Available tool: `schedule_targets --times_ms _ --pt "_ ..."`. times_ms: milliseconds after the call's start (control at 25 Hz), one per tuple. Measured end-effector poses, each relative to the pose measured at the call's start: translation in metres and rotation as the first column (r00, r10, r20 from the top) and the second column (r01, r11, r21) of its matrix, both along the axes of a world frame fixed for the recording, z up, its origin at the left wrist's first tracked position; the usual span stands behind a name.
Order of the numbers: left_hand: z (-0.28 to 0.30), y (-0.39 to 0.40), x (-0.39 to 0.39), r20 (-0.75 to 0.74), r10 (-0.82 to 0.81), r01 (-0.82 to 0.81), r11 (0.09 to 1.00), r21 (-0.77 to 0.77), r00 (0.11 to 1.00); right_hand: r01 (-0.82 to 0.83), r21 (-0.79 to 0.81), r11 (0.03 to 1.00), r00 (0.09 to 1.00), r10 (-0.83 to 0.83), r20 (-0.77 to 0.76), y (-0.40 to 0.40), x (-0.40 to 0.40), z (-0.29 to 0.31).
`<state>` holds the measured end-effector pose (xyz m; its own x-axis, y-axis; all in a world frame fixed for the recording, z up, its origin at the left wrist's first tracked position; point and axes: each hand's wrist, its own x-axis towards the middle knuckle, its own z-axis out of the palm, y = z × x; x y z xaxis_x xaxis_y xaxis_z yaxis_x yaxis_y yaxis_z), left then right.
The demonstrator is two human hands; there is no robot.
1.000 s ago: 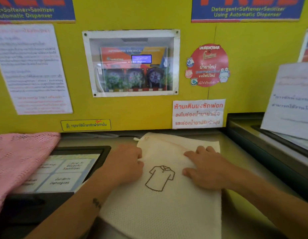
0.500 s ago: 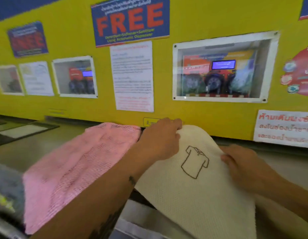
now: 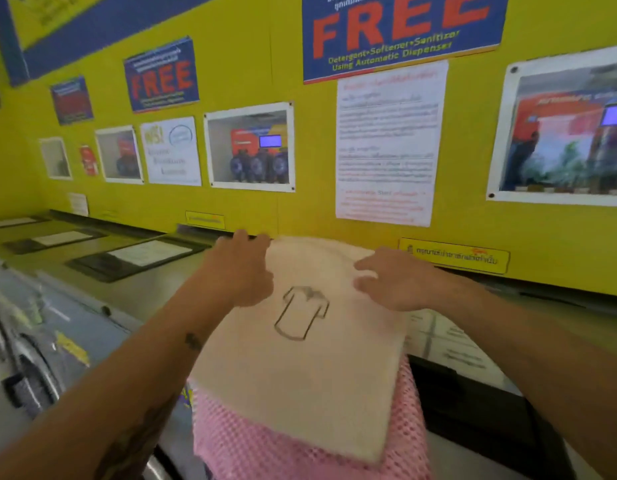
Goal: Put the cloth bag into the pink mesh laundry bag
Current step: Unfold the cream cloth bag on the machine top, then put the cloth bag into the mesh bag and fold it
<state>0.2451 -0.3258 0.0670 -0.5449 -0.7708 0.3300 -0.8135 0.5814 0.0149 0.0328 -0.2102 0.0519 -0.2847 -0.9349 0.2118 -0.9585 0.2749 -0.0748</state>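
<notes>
A cream cloth bag (image 3: 300,372) with a brown shirt outline lies flat on top of the pink mesh laundry bag (image 3: 265,452), which shows only along its near and right edges. My left hand (image 3: 243,268) grips the cloth bag's far left corner. On the far right part of the cloth bag rests my right hand (image 3: 397,282), fingers spread and slightly curled; whether it pinches the cloth is unclear. The frame is motion-blurred.
Both bags lie on the top of a washing machine with a dark control panel (image 3: 473,382) at the right. More machine tops with panels (image 3: 137,258) run to the left. A yellow wall (image 3: 300,209) with posters stands right behind.
The cloth bag has moved left, from the machine top beside the pink mesh bag to on top of it. Both hands travelled with it and the view swung left.
</notes>
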Motion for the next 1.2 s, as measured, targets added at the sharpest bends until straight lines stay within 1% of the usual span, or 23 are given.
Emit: schedule_targets --times_ms 40,80,120,160,200,280,360,440,480,520,600,640,680,760,800,840,880,920,960,1040,1120,1200 --pt "-0.014 -0.013 0.01 0.117 0.009 -0.026 0.989 0.144 0.993 0.007 0.166 0.986 1.0 -0.008 0.001 -0.014 0.007 -0.007" --pt "-0.029 -0.024 0.017 0.181 -0.032 -0.016 0.966 0.259 0.983 0.006 0.286 0.958 1.0 -0.007 0.003 -0.028 0.012 -0.016" --pt "-0.043 -0.031 0.02 0.194 -0.09 0.019 0.94 0.34 0.977 0.001 0.361 0.933 1.0 -0.001 0.001 -0.038 0.014 -0.027" --pt "-0.056 -0.036 0.019 0.178 -0.138 0.059 0.919 0.389 0.974 -0.003 0.4 0.916 1.0 0.005 -0.004 -0.045 0.013 -0.037" --pt "-0.066 -0.04 0.016 0.151 -0.163 0.09 0.91 0.404 0.975 -0.015 0.402 0.915 1.0 0.016 0.001 -0.05 0.012 -0.044" --pt "-0.075 -0.046 0.008 0.122 -0.158 0.108 0.933 0.343 0.98 -0.045 0.352 0.935 0.997 0.019 0.079 -0.051 0.007 -0.044" --pt "-0.076 -0.048 0.002 0.134 -0.139 0.095 0.952 0.291 0.981 -0.066 0.305 0.95 0.99 0.023 0.141 -0.046 0.003 -0.038" --pt "-0.074 -0.047 -0.003 0.137 -0.141 0.091 0.944 0.316 0.981 -0.075 0.26 0.963 0.986 0.031 0.166 -0.045 -0.001 -0.036" --pt "-0.074 -0.045 -0.005 0.131 -0.143 0.094 0.94 0.327 0.981 -0.055 0.247 0.967 0.988 0.017 0.153 -0.044 -0.004 -0.035" --pt "-0.073 -0.043 -0.006 0.116 -0.143 0.098 0.941 0.324 0.983 -0.022 0.257 0.966 0.995 -0.003 0.099 -0.042 -0.005 -0.034" --pt "-0.068 -0.031 -0.001 0.039 -0.15 0.133 0.949 0.287 0.988 0.055 0.276 0.959 0.997 -0.039 -0.061 -0.033 -0.002 -0.026" --pt "-0.063 -0.024 0.005 -0.022 -0.175 0.174 0.947 0.268 0.984 0.032 0.248 0.968 0.994 -0.006 -0.106 -0.025 0.005 -0.02" --pt "-0.06 -0.014 0.012 -0.088 -0.213 0.228 0.936 0.267 0.973 -0.049 0.208 0.977 0.992 0.072 -0.101 -0.014 0.016 -0.013" --pt "-0.053 0.007 0.03 -0.201 -0.286 0.334 0.904 0.267 0.937 -0.243 0.143 0.959 0.97 0.243 0.02 0.016 0.046 -0.004" --pt "-0.052 0.018 0.039 -0.223 -0.298 0.351 0.899 0.263 0.928 -0.333 0.155 0.93 0.942 0.323 0.085 0.032 0.06 -0.002" --pt "-0.051 0.027 0.046 -0.216 -0.293 0.345 0.9 0.266 0.932 -0.405 0.213 0.889 0.914 0.384 0.134 0.049 0.075 0.0" --pt "-0.052 0.037 0.052 -0.19 -0.275 0.321 0.903 0.287 0.943 -0.444 0.312 0.84 0.896 0.411 0.167 0.065 0.086 0.0" --pt "-0.054 0.044 0.056 -0.167 -0.253 0.295 0.9 0.321 0.953 -0.445 0.423 0.789 0.894 0.416 0.166 0.077 0.094 -0.001" --pt "-0.056 0.051 0.059 -0.161 -0.239 0.282 0.892 0.354 0.958 -0.426 0.506 0.75 0.898 0.42 0.134 0.086 0.098 -0.003" --pt "-0.063 0.066 0.063 -0.183 -0.229 0.284 0.878 0.386 0.956 -0.37 0.58 0.726 0.902 0.431 0.037 0.096 0.101 -0.009" --pt "-0.065 0.084 0.069 -0.161 -0.221 0.269 0.869 0.416 0.962 -0.341 0.593 0.73 0.888 0.456 -0.05 0.103 0.101 -0.017" --pt "-0.068 0.1 0.077 -0.04 -0.22 0.209 0.832 0.513 0.975 -0.33 0.536 0.777 0.859 0.482 -0.17 0.109 0.1 -0.03"
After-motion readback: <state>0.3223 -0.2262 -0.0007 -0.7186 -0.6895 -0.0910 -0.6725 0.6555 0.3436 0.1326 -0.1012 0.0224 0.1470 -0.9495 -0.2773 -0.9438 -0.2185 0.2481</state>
